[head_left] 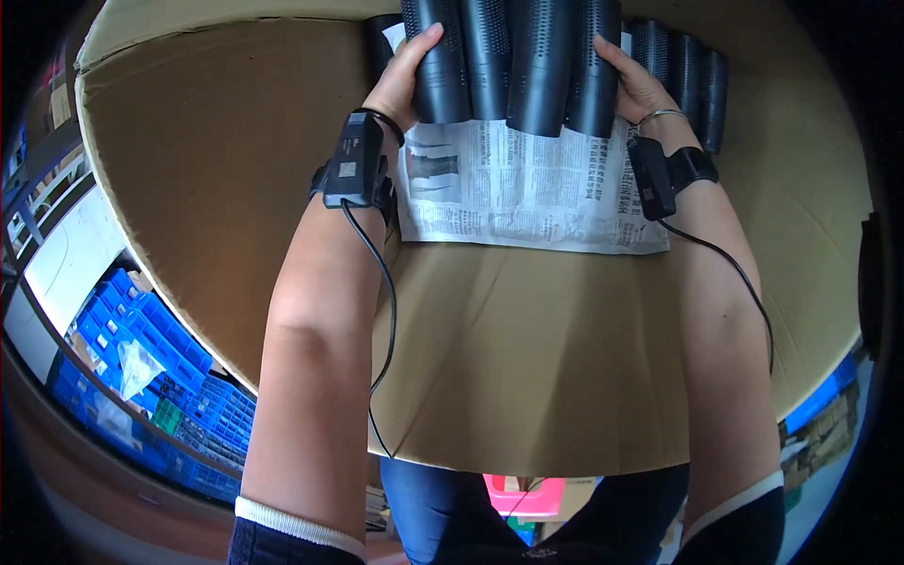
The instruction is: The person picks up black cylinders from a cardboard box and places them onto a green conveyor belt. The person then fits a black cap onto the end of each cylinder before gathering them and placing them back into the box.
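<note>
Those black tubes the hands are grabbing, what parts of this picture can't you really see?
- Head view: the black perforated tubes are cut off by the top edge.
- Newspaper: its upper part is hidden under the tubes.
- Left hand and right hand: their palms are hidden against the tubes.
- Blue bins: contents too small and blurred.

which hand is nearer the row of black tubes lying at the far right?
Right. The right hand grips the held tube bundle on the side next to that far-right row; the left hand grips its opposite side.
</note>
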{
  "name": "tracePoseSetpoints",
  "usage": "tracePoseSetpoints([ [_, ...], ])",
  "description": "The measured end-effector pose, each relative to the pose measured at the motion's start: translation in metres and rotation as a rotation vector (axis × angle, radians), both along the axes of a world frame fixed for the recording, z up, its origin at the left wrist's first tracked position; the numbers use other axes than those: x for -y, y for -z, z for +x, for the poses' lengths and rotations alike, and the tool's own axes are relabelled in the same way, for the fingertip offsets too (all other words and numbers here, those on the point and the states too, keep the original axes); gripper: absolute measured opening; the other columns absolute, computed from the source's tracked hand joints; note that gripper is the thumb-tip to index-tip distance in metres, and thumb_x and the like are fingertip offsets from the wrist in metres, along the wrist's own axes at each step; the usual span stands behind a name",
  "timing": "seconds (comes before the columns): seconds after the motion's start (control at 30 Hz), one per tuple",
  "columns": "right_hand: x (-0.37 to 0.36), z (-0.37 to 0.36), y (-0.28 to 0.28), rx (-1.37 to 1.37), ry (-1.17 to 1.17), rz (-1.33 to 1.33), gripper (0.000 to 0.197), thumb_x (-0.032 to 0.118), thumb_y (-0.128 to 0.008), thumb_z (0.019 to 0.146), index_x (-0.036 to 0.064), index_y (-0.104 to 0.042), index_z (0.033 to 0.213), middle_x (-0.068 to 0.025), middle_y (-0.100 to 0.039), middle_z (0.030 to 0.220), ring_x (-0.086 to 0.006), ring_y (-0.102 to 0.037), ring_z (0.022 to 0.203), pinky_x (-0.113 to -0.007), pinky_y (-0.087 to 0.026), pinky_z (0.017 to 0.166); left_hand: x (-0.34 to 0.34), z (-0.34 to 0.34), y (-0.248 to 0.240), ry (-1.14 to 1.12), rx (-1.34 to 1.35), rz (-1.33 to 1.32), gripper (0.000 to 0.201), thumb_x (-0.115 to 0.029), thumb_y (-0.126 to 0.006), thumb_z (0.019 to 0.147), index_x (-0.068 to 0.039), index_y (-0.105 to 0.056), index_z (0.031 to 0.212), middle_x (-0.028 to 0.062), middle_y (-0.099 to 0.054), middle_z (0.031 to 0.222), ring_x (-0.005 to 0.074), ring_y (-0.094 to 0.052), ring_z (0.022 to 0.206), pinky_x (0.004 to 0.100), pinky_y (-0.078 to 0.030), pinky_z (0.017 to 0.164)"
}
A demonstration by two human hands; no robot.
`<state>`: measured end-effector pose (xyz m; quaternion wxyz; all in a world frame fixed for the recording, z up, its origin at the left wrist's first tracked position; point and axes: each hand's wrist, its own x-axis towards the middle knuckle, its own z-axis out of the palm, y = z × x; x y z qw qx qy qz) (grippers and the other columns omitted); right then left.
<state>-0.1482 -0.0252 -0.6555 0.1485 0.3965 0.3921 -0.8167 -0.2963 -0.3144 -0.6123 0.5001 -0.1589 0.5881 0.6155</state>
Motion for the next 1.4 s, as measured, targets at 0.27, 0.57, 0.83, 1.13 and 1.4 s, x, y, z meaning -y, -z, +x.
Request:
tracePoseSetpoints([
  [0.27, 0.019, -0.003, 0.005, -0.04, 0.098, -0.157, 0.059, 0.042, -0.085, 0.065, 0.005, -0.065, 0.106, -0.0115, -0.067, 0.102, -0.0212, -0.066, 0.094, -0.036, -0.053, 0.088, 0.009, -0.004, -0.006, 0.059, -0.172, -0.086, 0.093, -0.061, -0.072, 0.069, -0.002, -0.043, 0.135, 0.0153, -0.055, 0.126, 0.0268, -0.051, 0.116, 0.0424, -0.039, 0.099],
  [0.57, 0.017, -0.013, 0.003, -0.032, 0.057, -0.227, 0.062, 0.045, -0.086, 0.063, 0.001, -0.067, 0.103, -0.0129, -0.069, 0.096, -0.023, -0.069, 0.084, -0.039, -0.058, 0.077, 0.007, 0.015, -0.007, 0.111, 0.036, 0.169, 0.1, -0.063, -0.073, 0.069, -0.011, -0.032, 0.144, 0.0119, -0.046, 0.138, 0.03, -0.035, 0.133, 0.0516, -0.025, 0.109],
  [0.83, 0.011, -0.003, 0.004, -0.007, 0.083, -0.197, 0.048, 0.033, -0.082, 0.072, -0.0001, -0.066, 0.104, -0.0137, -0.069, 0.098, -0.0232, -0.069, 0.086, -0.037, -0.059, 0.076, 0.015, 0.011, 0.012, 0.194, -0.01, 0.179, 0.115, -0.057, -0.078, 0.067, -0.013, -0.012, 0.149, 0.0144, -0.038, 0.143, 0.0338, -0.035, 0.133, 0.0568, -0.029, 0.104],
  [1.13, 0.026, 0.011, -0.052, -0.023, 0.051, -0.218, 0.053, 0.034, -0.08, 0.075, -0.0018, -0.062, 0.109, -0.016, -0.068, 0.101, -0.0247, -0.069, 0.089, -0.039, -0.059, 0.079, 0.017, 0.037, -0.002, 0.168, 0.034, 0.199, 0.12, -0.051, -0.083, 0.063, -0.011, -0.009, 0.149, 0.0181, -0.035, 0.144, 0.0352, -0.03, 0.135, 0.0541, -0.024, 0.109],
  [1.4, 0.036, 0.024, -0.037, 0.051, 0.053, -0.39, 0.052, 0.032, -0.082, 0.073, -0.0017, -0.063, 0.107, -0.0163, -0.068, 0.101, -0.0253, -0.069, 0.087, -0.041, -0.059, 0.077, 0.02, 0.055, -0.016, 0.132, 0.056, 0.162, 0.126, -0.048, -0.087, 0.058, -0.009, -0.007, 0.148, 0.0215, -0.037, 0.139, 0.037, -0.034, 0.131, 0.0565, -0.031, 0.105],
])
